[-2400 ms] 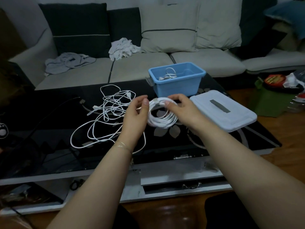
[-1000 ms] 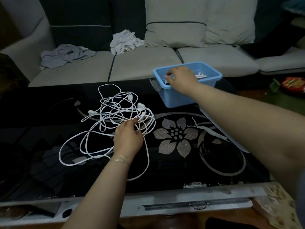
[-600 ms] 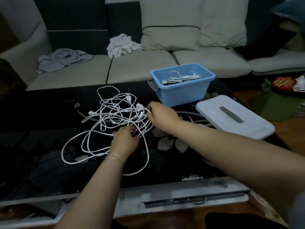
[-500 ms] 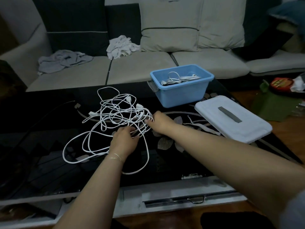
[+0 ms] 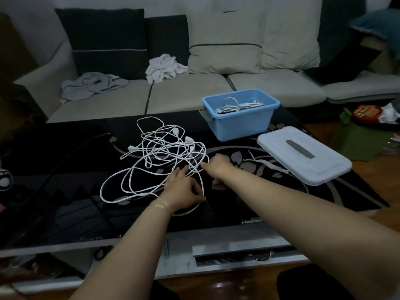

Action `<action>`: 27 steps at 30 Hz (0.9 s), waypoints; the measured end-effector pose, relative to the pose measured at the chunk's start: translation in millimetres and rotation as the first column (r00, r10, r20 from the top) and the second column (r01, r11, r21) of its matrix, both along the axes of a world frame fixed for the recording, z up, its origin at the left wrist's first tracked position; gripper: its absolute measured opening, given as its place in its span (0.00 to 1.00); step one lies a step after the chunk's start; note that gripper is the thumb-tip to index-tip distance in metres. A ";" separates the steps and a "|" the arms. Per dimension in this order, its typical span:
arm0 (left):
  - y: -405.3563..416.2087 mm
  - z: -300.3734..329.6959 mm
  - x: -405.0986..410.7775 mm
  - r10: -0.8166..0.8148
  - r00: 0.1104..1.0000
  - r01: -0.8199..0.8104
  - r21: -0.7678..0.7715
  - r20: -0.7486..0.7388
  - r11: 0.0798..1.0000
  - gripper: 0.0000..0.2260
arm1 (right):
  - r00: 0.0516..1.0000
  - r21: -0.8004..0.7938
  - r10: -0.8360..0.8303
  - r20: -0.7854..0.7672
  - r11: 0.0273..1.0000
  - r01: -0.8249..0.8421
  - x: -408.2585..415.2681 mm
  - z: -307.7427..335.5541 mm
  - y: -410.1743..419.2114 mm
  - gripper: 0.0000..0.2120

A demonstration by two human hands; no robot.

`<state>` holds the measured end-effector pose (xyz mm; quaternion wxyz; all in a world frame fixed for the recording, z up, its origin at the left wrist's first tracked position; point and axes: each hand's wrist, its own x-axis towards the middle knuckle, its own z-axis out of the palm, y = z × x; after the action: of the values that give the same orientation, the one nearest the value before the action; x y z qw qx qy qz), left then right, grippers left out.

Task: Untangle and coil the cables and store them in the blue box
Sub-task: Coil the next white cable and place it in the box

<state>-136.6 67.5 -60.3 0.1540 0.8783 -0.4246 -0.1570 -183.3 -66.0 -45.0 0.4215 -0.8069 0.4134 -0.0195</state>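
Cables (image 5: 160, 156) tangled — left hand (image 5: 181, 189), right hand (image 5: 216, 167) both pinching strands; no legible writing.

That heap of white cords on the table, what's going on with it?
A person is sorting cables at a black glass table. Both hands are in the tangle of white cables: the left hand pinches a strand at the near edge and the right hand grips strands on the heap's right side. Some cables already lie in the open blue box behind. Its white lid rests on the table to the right.
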 end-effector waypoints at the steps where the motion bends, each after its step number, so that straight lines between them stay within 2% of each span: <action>1: -1.9 1.1 -1.9 -0.028 0.999 0.025 -0.089 -0.032 0.996 0.05 | 0.999 0.024 0.029 -0.019 0.999 -0.029 -3.4 0.8 4.1 0.18; 3: 0.3 8.8 -10.1 -0.062 0.971 -0.012 -0.307 -0.231 0.952 0.01 | 0.996 0.228 -0.007 0.085 0.974 -0.013 -10.2 3.8 10.7 0.17; 5: 4.1 15.3 -19.5 -0.111 0.898 -0.082 -0.410 -0.426 0.908 0.05 | 0.987 0.414 -0.043 0.154 0.910 -0.024 -15.6 4.6 12.3 0.15; 8: 10.0 11.3 -22.8 0.029 0.909 -0.223 -0.427 -0.416 0.876 0.09 | 0.985 0.626 -0.006 0.175 0.773 -0.106 -23.0 -0.8 21.3 0.13; 10: 11.0 15.3 -22.3 0.191 0.849 -0.448 -0.481 -0.493 0.754 0.05 | 0.979 0.725 -0.039 0.201 0.678 -0.122 -23.8 -5.7 26.4 0.13; 11: 12.3 19.8 -23.7 0.207 0.782 -0.550 -0.495 -0.588 0.673 0.07 | 0.970 0.746 -0.071 0.231 0.653 -0.130 -25.9 -4.6 30.6 0.12; 13: 16.7 31.2 -31.5 0.114 0.620 -0.669 -0.446 -0.777 0.595 0.14 | 0.938 0.709 -0.097 0.334 0.681 -0.182 -31.0 3.1 39.7 0.08; 15: 23.7 41.4 -38.8 0.031 0.477 -0.709 -0.363 -0.878 0.605 0.21 | 0.893 0.536 -0.015 0.449 0.804 -0.256 -40.5 15.9 48.7 0.07; 16: 27.2 44.1 -40.1 -0.019 0.400 -0.716 -0.325 -0.916 0.618 0.25 | 0.874 0.391 0.106 0.475 0.864 -0.317 -48.1 23.1 53.2 0.07; 17: 29.5 46.2 -39.2 -0.094 0.317 -0.727 -0.305 -0.944 0.615 0.28 | 0.854 0.226 0.267 0.447 0.890 -0.397 -57.2 30.1 57.1 0.06; 18: 32.2 50.4 -38.4 -0.169 0.247 -0.752 -0.298 -0.954 0.588 0.31 | 0.825 0.085 0.436 0.360 0.865 -0.494 -68.0 37.9 61.5 0.06; 19: 33.4 52.2 -34.4 -0.233 0.193 -0.790 -0.292 -0.953 0.539 0.34 | 0.783 0.010 0.578 0.230 0.803 -0.596 -78.9 44.1 65.0 0.06; 20: 36.1 54.2 -31.6 -0.284 0.158 -0.830 -0.283 -0.946 0.481 0.35 | 0.723 0.011 0.684 0.096 0.726 -0.688 -91.2 48.4 68.3 0.07; 22: 40.7 55.5 -22.3 -0.312 0.154 -0.890 -0.269 -0.937 0.369 0.31 | 0.590 0.155 0.800 -0.109 0.600 -0.785 -110.2 49.0 73.2 0.09; 23: 43.9 53.8 -17.7 -0.297 0.163 -0.910 -0.260 -0.941 0.323 0.28 | 0.540 0.229 0.823 -0.175 0.567 -0.791 -119.0 47.3 75.1 0.08; 25: 49.2 50.0 -11.1 -0.233 0.194 -0.924 -0.257 -0.953 0.283 0.21 | 0.512 0.280 0.820 -0.255 0.570 -0.773 -126.9 39.4 74.1 0.08; 27: 52.0 48.0 -11.9 -0.162 0.235 -0.917 -0.274 -0.958 0.290 0.13 | 0.534 0.173 0.786 -0.311 0.599 -0.781 -127.7 33.4 68.4 0.15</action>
<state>-148.5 119.4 -12.3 0.8127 0.4997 0.0234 -0.2987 -310.9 2.4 -11.6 0.3083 -0.8925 0.0773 0.3201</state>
